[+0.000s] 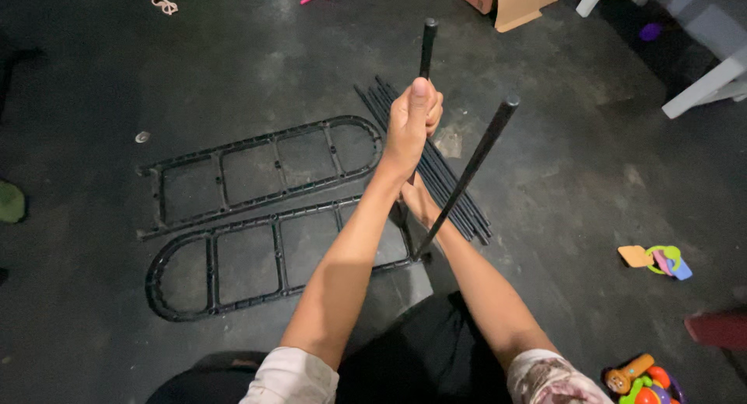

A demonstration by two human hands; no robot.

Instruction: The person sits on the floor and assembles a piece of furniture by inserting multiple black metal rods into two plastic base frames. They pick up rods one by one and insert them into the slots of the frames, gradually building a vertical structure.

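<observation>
Hands (412,128) grip black rod (427,46) over dark floor (560,163) (toys scattered).

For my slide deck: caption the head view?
Left hand grips an upright black rod above two shelf frames.

The upright rod (427,47) is thin, black and round, with a flat capped top. It stands nearly vertical, its upper end rising above the left hand (410,124), which is wrapped around its middle. Its lower part runs down behind the wrist toward the nearer frame (233,264), a flat black plastic rack panel lying on the floor (one end rounded, with open rectangular cells). A second rod (469,170) of the same kind leans to the right, its foot planted at the frame's right corner, beside the right hand (420,202).
</observation>
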